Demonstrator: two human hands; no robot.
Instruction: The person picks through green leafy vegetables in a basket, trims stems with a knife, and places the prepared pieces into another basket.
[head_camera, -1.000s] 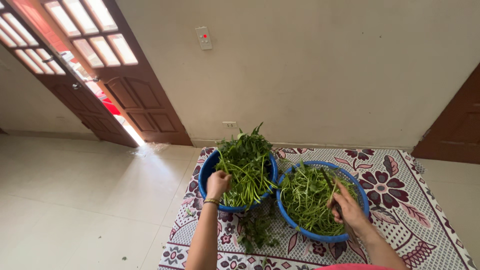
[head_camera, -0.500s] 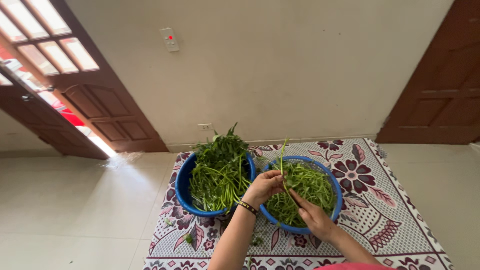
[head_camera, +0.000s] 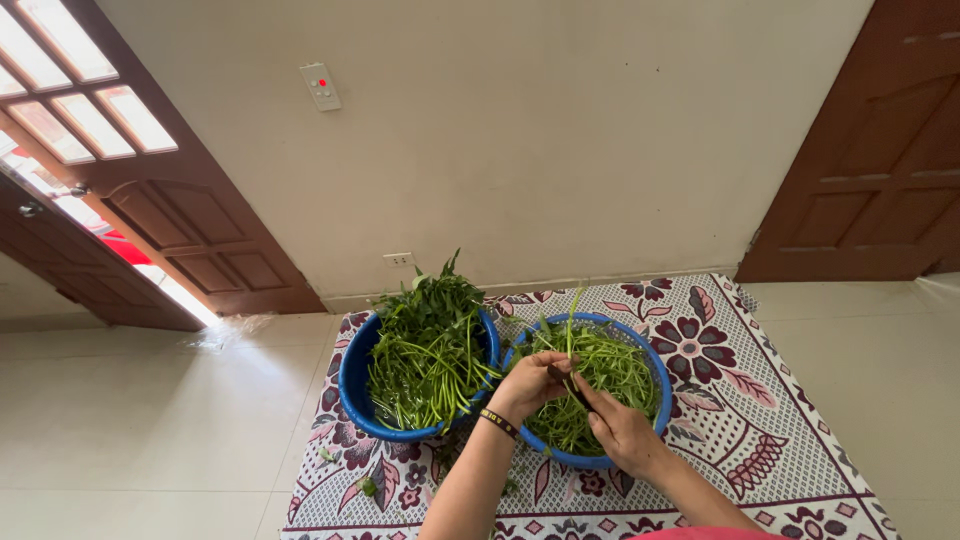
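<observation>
Head view | left hand and right hand fingers pinch green stalk over right blue basin

Glossy blue plastic basins, woven patterned cloth mat, polished wooden door

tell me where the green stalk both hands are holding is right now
In the head view the stalk stands upright over the right-hand blue basin, pinched by the left hand and right hand.

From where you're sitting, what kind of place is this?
Likely a room in a home, at floor level: a patterned floral mat on pale floor tiles, wooden doors, and two blue basins of leafy greens.
</observation>
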